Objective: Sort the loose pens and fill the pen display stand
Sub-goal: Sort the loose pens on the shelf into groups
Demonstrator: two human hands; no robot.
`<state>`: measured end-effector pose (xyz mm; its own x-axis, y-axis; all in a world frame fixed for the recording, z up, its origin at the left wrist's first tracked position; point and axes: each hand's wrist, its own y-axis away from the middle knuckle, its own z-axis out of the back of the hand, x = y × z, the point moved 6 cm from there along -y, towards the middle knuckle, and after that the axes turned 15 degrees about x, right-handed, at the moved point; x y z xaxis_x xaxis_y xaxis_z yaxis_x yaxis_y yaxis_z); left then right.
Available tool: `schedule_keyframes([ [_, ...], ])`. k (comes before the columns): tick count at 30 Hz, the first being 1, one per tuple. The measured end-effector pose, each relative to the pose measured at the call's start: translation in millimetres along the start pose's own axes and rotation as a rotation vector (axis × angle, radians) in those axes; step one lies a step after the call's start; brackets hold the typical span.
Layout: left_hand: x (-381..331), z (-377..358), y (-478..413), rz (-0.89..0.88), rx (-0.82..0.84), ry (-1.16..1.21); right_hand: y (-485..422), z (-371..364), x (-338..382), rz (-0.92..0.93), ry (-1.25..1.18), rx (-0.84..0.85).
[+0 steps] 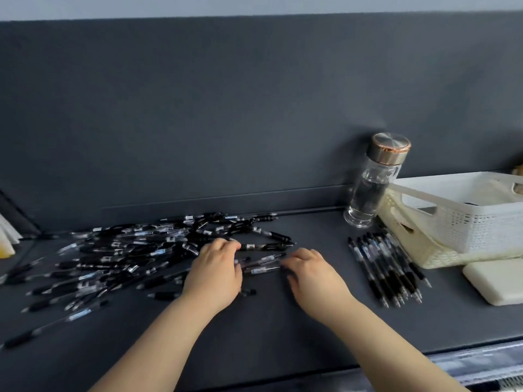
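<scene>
Left hand [215, 271] and right hand [314, 275], fingers curled, touch opposite ends of 3 pens [263, 265]; pinching unclear. 1 loose pile [127, 250], 1 sorted row [387, 267], 2 baskets [481, 219], 1 bottle [370, 190].

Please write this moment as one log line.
sorting | left hand, right hand: at small pen bunch | pen row: beside basket

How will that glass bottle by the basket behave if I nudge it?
The glass bottle is tall and narrow, so it would probably tip easily. It seems to hold water, so likely heavy; its round body could roll.
</scene>
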<state>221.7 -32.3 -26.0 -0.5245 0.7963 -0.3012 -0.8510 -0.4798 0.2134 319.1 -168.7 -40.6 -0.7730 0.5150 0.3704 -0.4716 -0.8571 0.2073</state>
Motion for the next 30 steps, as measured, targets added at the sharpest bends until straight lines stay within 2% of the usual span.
schedule_keyframes([
  [4,46,21,2,0.061,-0.016,-0.070,-21,-11,27,0.023,0.031,0.055],
  [8,75,32,-5,0.092,0.079,-0.142,-34,-22,49,0.042,0.058,0.094],
  [16,123,40,-26,0.180,0.200,-0.236,-38,-23,58,-0.050,0.119,0.090],
  [23,129,45,-30,0.086,0.148,-0.241,-37,-22,59,-0.130,0.071,0.176],
  [30,131,44,-27,-0.014,0.096,-0.260,-37,-25,58,-0.126,0.056,0.208],
])
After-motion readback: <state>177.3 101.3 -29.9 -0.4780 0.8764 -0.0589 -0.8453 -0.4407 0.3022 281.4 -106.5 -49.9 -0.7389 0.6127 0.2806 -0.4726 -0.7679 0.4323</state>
